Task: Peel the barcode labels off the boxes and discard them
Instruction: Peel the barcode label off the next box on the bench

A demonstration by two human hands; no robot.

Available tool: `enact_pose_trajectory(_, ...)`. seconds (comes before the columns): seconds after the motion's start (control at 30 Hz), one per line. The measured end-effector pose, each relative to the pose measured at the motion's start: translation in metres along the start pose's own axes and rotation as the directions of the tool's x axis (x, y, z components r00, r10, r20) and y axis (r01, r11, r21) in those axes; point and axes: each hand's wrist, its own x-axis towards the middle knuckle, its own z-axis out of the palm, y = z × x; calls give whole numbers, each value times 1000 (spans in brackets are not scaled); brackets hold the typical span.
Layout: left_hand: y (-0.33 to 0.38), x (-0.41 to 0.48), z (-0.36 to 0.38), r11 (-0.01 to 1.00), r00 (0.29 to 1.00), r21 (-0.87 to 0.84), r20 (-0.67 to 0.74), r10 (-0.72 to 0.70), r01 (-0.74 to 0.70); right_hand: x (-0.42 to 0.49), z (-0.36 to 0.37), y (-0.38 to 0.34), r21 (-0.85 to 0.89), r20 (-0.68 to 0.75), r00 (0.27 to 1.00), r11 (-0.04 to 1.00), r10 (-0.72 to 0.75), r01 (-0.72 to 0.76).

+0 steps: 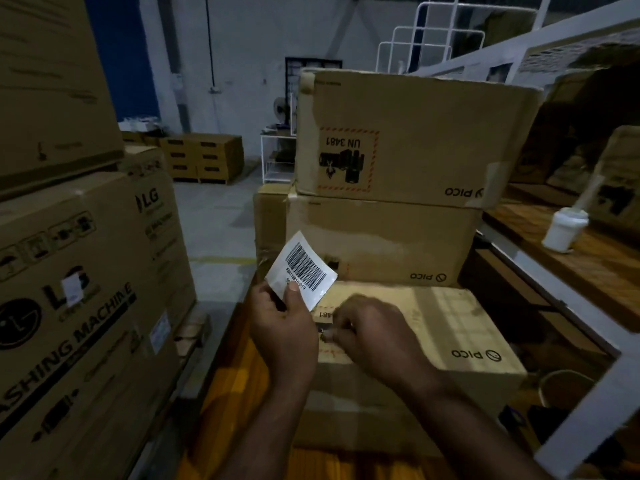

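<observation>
**A:** What could go wrong from here?

**B:** The barcode label (302, 266) is off the cardboard. The left hand (280, 330) pinches it by its lower edge between thumb and fingers. I'd guess the sticky back could fold on itself or cling to the fingers, so it wouldn't drop cleanly when discarded (no bin is in view).

**A:** And the right hand (370, 327)?

**B:** Its fingers are curled, with the tips on the nearest box (443, 317), over a red-bordered printed mark. I cannot tell whether they grip anything, because it's dim and blurred there. If they're picking at an edge, a hasty pull could tear it.

**A:** Where is the label relative to the hands?

**B:** It stands tilted above the left hand with the bars facing the camera. It's just up and left of the right hand and apart from it.
</observation>
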Motion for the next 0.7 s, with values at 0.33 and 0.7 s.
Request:
enact_pose_trajectory(0.33,-3,11,6,997,999,-71,27,-35,36,29,6,3,-11,311,950,1000,18,-15)
enact_pose_trajectory(0.7,-6,12,7,995,998,-86,52,-40,45,-28,-15,-2,-72,290,954,993,-72,96)
